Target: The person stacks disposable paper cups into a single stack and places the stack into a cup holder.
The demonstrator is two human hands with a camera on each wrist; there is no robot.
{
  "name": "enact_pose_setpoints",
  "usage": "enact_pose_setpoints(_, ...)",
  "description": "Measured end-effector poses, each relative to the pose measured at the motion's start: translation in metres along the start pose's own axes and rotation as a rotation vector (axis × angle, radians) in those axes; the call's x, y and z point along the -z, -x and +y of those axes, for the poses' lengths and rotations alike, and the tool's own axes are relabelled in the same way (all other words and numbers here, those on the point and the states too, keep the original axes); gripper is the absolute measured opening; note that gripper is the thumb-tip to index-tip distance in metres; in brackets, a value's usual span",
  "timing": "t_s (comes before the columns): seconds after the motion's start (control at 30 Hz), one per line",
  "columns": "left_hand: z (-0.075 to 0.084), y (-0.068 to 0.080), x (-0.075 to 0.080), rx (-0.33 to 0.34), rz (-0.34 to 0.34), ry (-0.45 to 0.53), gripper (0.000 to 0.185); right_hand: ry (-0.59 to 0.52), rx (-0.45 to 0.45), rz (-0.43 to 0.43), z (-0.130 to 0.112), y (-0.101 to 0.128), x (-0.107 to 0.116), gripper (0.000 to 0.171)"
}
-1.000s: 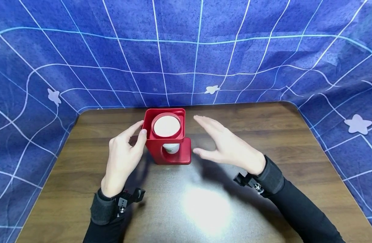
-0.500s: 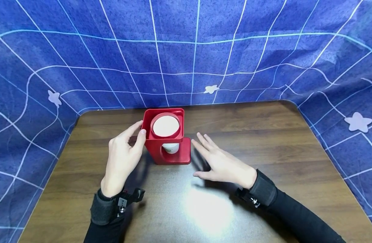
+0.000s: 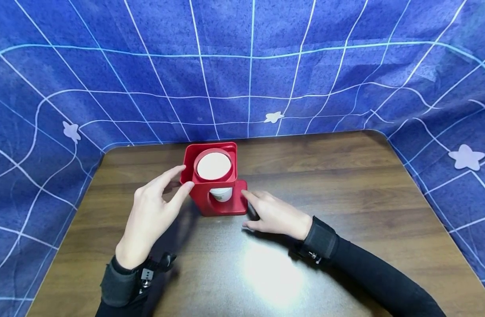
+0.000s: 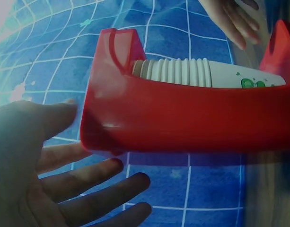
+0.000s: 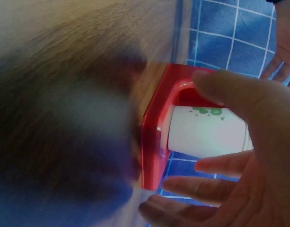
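Red cup holder (image 3: pixel 212 182) stands upright mid-desk, toward the far edge, with a stack of white paper cups (image 3: pixel 214 166) dropped into its top ring; bottom cup shows through the front cutout. Left hand (image 3: pixel 149 215) is on the holder's upper left side, thumb and index fingertips touching the rim, fingers loosely spread, not wrapped round it, probably steadying it. Right hand (image 3: pixel 276 214) lies low on the desk (image 3: pixel 345 185), fingers relaxed, tips at the base's right edge, likely bracing it. Dark wood-grain desk with lamp glare up front. Blue grid cloth with pale stars (image 3: pixel 306 75) hangs behind and beside.
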State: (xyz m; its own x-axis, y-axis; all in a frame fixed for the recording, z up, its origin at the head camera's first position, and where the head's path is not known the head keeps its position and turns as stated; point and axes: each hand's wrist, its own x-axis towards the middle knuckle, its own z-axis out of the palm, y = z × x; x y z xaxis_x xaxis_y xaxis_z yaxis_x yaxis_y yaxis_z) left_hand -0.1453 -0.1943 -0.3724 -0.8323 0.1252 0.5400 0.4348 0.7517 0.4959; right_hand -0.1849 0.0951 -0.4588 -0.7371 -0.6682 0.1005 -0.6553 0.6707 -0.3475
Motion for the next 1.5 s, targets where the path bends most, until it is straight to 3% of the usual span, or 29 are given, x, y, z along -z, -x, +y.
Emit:
enact_pose_setpoints(0.23, -0.003, 0.0, 0.006, -0.171, 0.021, -0.034, 0.029, 0.048, 0.007, -0.01, -0.001, -0.012, -0.009, 0.051)
enact_pose_setpoints(0.4, -0.002, -0.002, 0.003, -0.214, 0.039, -0.024, 0.023, 0.077, 0.043, 0.033, 0.0, -0.019, -0.014, 0.034)
enact_pose_setpoints(0.53, -0.001, -0.005, 0.002, -0.193, 0.024, -0.042, 0.022, 0.059, 0.079, 0.066, 0.003, -0.026, -0.015, 0.028)
enact_pose_setpoints(0.8, 0.001, -0.013, -0.002, -0.13, -0.023, -0.074, 0.021, 0.004, 0.04, 0.036, 0.007, -0.037, -0.011, 0.024)
enact_pose_setpoints(1.2, -0.007, -0.032, -0.02, -0.169, 0.042, -0.034, 0.014, -0.015, -0.045, 0.034, 0.019, -0.049, -0.005, 0.02)
enact_pose_setpoints(1.5, -0.012, -0.046, -0.03, -0.14, 0.021, -0.038, 0.007, -0.022, -0.092, 0.044, 0.028, -0.059, -0.002, 0.018)
